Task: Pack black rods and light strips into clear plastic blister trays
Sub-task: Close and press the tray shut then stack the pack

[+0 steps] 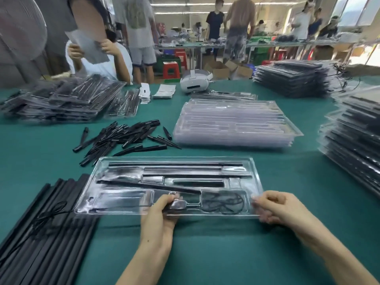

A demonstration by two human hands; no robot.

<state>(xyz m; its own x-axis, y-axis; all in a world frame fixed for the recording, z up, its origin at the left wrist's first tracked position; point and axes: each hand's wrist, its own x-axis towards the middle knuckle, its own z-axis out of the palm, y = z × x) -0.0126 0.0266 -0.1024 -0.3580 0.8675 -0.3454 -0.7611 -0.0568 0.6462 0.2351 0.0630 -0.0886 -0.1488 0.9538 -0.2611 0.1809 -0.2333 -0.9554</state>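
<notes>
The left hand is pinching a small dark part at the tray's near edge, fingers curled round it. The right hand is gripping the tray's near right corner, its fingertips over the rim. The tray is lying flat on the surface right in front of the person, partly filled: a long rod is sitting in the far slot, another rod is lying slantwise across the middle, and a coiled cord is resting in the near right pocket.

The tray is looking thin, light and springy, likely to flex if lifted by one corner, so holding it at two points along the rim seems wise. Its glossy plastic probably slips easily on the cloth. The rods appear stiff and light; taking them near the middle should keep them level for dropping into a slot.

To the left, a sheaf of long strips is lying beside the tray, touching its corner. Beyond it, a loose heap of black spikes is spreading out. A stack of empty trays is waiting farther back, with stacks of packed trays at far left and right. The surface is covered in green cloth. Behind it, a seated person is holding up a bag, and others are standing about at distant benches; the room is blurred.
</notes>
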